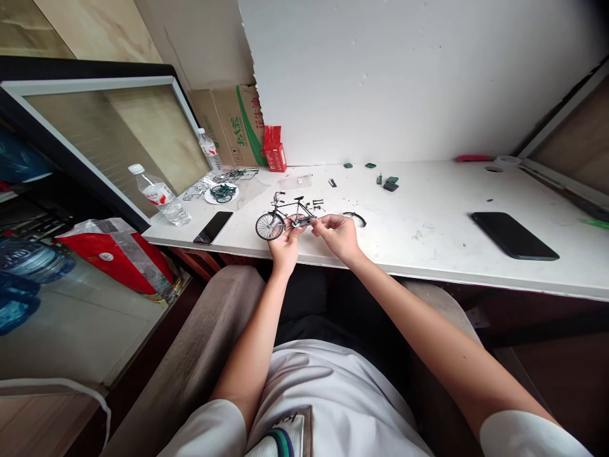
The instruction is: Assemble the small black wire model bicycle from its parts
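A small black model bicycle (287,205) is held upright just above the near edge of the white table. My left hand (284,246) grips it from below, around the lower frame behind the spoked front wheel. At the rear end of the model, my right hand (337,233) pinches with thumb and fingertips; whether a small part sits between them is hidden. No rear wheel shows. Small black parts (318,203) lie behind the bicycle. A loose black wheel or ring (355,219) rests right of my right hand.
A phone (214,227) lies left and a black phone-like slab (514,235) right. On the left are a white plate (208,198) of green parts and plastic bottles (159,195), (208,150). A red box (275,149) stands at the back. Green pieces (391,181) lie towards the wall.
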Tool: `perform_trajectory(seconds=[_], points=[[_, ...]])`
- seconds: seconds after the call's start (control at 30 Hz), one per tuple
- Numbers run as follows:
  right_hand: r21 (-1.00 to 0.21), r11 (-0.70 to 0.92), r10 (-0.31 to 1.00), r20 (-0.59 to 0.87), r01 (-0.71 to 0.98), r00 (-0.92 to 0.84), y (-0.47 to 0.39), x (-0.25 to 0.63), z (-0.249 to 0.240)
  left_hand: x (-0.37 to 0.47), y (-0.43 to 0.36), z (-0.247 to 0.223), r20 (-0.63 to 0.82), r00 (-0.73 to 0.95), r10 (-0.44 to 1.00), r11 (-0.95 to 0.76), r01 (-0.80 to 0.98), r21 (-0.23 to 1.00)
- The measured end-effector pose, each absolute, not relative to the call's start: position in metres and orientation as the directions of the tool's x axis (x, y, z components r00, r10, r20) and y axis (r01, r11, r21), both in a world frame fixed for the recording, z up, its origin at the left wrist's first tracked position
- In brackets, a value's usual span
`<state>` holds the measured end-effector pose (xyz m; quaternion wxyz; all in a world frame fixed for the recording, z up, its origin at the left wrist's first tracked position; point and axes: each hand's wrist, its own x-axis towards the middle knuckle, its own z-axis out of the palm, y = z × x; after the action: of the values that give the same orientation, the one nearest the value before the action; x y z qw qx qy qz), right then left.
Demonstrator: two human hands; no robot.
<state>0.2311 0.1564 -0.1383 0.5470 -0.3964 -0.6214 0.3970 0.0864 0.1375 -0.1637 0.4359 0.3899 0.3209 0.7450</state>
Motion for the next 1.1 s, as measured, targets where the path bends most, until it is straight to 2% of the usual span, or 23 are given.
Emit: perform_trajectory(seconds=[0.27, 0.47, 0.63, 0.8, 1.1], points=[[-0.861, 0.465, 0.879, 0.477, 0.205, 0.011, 0.142, 0.223, -0.135, 0.090, 0.138, -0.164, 0.295, -0.378, 0.878, -0.433, -0.363, 0.825], [-0.802, 0.544, 0.814, 0.576, 0.246, 0.078, 0.137, 0.218, -0.138, 0.095, 0.135, -0.163, 0.321, -0.421, 0.848, -0.466, -0.307, 0.830], [-0.835, 0.537, 0.830, 0.549, 0.122, 0.100, 0.135, 0.216, -0.142, 0.096, 0.134, -0.164, 0.362, -0.436, 0.824, -0.490, -0.226, 0.842], [-0.836, 0.546, 0.830, 0.531, -0.052, 0.168, 0.137, 0.211, -0.150, 0.099, 0.133, -0.165, 0.454, -0.440, 0.775, -0.571, -0.179, 0.801], [-0.854, 0.454, 0.890, 0.419, -0.254, 0.182, 0.133, 0.206, -0.143, 0.101, 0.133, -0.165, 0.440, -0.462, 0.770, -0.565, -0.174, 0.807]])
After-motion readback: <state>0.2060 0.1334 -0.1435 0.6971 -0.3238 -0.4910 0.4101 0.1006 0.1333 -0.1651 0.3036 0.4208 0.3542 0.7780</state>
